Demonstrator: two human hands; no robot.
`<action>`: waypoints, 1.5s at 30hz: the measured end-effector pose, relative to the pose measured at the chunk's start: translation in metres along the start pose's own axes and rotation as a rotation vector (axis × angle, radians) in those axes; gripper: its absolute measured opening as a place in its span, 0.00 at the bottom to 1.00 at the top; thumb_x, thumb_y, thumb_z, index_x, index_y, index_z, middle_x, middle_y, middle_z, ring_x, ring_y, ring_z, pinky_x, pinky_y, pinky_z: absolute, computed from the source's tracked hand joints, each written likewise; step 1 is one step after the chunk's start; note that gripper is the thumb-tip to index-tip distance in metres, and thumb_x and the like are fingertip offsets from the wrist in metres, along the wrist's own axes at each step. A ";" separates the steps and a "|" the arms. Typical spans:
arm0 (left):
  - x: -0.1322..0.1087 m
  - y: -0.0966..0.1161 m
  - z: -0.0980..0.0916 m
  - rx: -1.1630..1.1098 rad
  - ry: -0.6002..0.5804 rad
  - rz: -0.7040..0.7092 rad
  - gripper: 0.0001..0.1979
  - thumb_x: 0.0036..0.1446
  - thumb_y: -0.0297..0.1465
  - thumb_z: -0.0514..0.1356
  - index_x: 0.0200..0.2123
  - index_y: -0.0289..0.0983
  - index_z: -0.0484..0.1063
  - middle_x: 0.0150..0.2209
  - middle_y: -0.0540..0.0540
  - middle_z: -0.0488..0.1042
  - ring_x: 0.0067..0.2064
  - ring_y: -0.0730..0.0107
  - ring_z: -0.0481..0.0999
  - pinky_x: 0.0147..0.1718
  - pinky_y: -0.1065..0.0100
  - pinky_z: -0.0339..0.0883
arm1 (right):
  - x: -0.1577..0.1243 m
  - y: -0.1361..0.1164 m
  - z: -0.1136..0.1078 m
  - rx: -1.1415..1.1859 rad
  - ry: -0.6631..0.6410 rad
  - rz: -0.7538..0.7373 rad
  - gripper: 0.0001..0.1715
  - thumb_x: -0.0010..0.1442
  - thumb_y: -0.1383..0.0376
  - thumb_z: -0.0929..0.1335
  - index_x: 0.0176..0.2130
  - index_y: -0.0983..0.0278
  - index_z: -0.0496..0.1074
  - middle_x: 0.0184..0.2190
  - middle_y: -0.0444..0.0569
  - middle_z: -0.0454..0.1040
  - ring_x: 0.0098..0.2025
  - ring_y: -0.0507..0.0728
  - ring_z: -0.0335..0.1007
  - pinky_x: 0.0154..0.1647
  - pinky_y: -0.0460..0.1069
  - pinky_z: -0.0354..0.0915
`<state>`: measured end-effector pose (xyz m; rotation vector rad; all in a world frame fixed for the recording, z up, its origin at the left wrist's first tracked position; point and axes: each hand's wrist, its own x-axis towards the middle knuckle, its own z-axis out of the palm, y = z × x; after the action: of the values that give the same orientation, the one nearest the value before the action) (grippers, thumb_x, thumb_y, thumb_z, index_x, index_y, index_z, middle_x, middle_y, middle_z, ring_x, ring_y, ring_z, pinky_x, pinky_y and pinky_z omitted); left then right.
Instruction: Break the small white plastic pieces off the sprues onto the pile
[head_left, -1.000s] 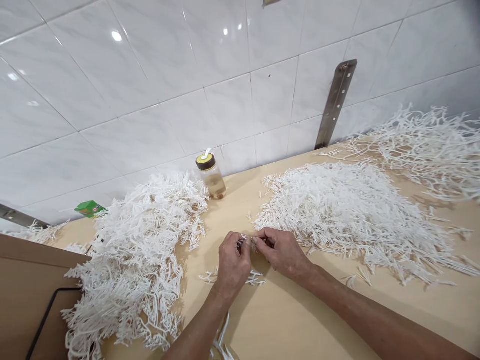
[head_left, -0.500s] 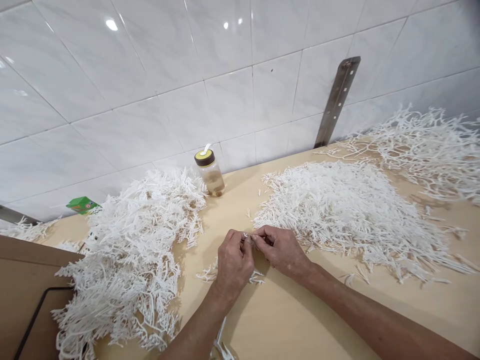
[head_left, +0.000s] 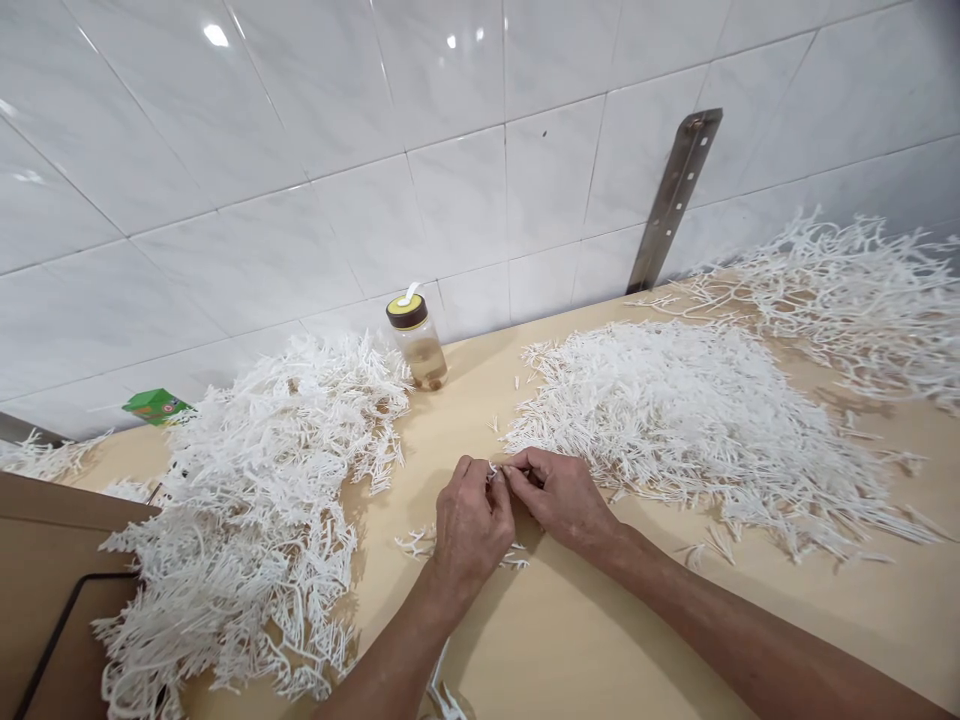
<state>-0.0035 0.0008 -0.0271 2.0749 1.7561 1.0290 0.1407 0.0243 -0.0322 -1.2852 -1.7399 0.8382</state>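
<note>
Pinching a small white piece [head_left: 492, 468] (mostly hidden by fingers), the left hand [head_left: 474, 515] had thumb and forefinger closed on it, over the surface [head_left: 637, 640] and well in from its back edge. Right hand [head_left: 564, 495] met it at the fingertips, thumb and forefinger pressed together; too small to tell whether they gripped the same piece. Loose branched bits [head_left: 415, 543] lay beside the left wrist. Left pile [head_left: 262, 500] of white strands ran from near the back edge toward the front; right pile [head_left: 675, 420] lay beyond the right hand, a longer-stranded tangle [head_left: 870, 310] farther right, nearer the back edge. Jar [head_left: 421, 352], upright, yellow-topped, stood near that edge beside the left pile. Green carton [head_left: 156, 405] was farther left.
</note>
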 end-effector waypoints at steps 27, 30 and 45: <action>0.007 -0.015 -0.013 -0.093 -0.133 -0.156 0.13 0.60 0.31 0.55 0.22 0.39 0.63 0.21 0.52 0.62 0.25 0.71 0.62 0.26 0.69 0.53 | 0.003 0.009 0.005 -0.170 0.170 -0.082 0.05 0.58 0.68 0.64 0.30 0.62 0.67 0.23 0.45 0.70 0.26 0.54 0.66 0.29 0.49 0.62; 0.008 -0.016 -0.011 -0.281 -0.060 -0.237 0.14 0.61 0.37 0.56 0.25 0.38 0.68 0.21 0.53 0.62 0.25 0.72 0.62 0.26 0.70 0.55 | 0.003 0.008 0.002 0.003 0.119 0.062 0.06 0.61 0.62 0.65 0.33 0.62 0.68 0.20 0.41 0.69 0.17 0.51 0.62 0.22 0.47 0.60; 0.005 -0.013 -0.011 -0.285 0.010 -0.118 0.13 0.61 0.35 0.57 0.25 0.36 0.72 0.24 0.50 0.69 0.27 0.73 0.67 0.27 0.71 0.60 | 0.001 -0.004 -0.002 -0.018 -0.010 -0.100 0.10 0.60 0.66 0.66 0.34 0.61 0.78 0.31 0.47 0.79 0.32 0.55 0.73 0.34 0.49 0.66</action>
<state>-0.0199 0.0061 -0.0247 1.7763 1.6065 1.1782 0.1406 0.0243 -0.0281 -1.1969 -1.8074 0.7741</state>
